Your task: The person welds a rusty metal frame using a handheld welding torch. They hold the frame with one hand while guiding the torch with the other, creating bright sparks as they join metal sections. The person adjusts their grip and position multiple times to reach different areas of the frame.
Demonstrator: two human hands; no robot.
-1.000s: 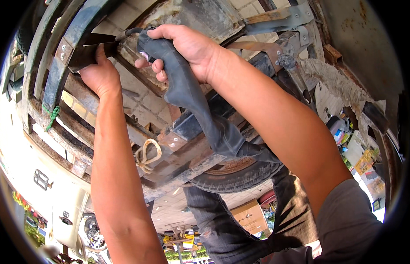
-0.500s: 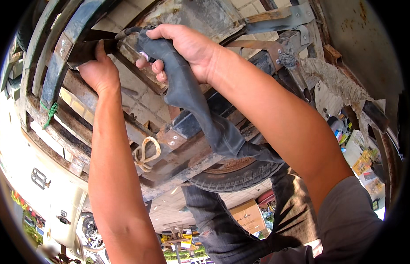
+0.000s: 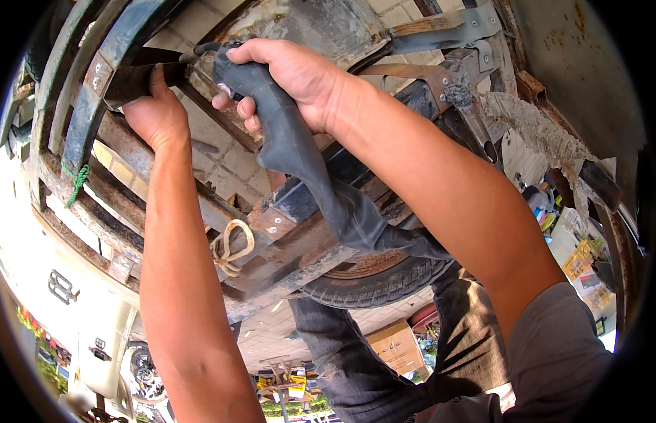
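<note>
My right hand [image 3: 289, 77] is closed around one end of a limp black rubber inner tube [image 3: 296, 151]. Part of a small shiny piece shows by its curled fingers, too covered to name. From there the inner tube hangs down, flattened and creased, in front of a tyre [image 3: 384, 285]. My left hand [image 3: 157, 113] grips a dark flat strip [image 3: 134, 84] next to a blue, rusty metal frame [image 3: 85, 141]. The thumb lies on the strip, and the other fingers are hidden behind it. A dark, hose-like end [image 3: 201, 49] reaches from the strip side toward my right hand.
A loop of pale rope [image 3: 234, 243] is tied to the frame's lower bar. Green cord [image 3: 79, 185] is knotted on the left bars. Frayed grey cloth [image 3: 532, 116] hangs at the right. A cardboard box [image 3: 397, 347] stands on the paved floor behind my legs.
Both hands have shifted very slightly to the left, the inner tube's upper end with my right hand. Both grips look the same.
</note>
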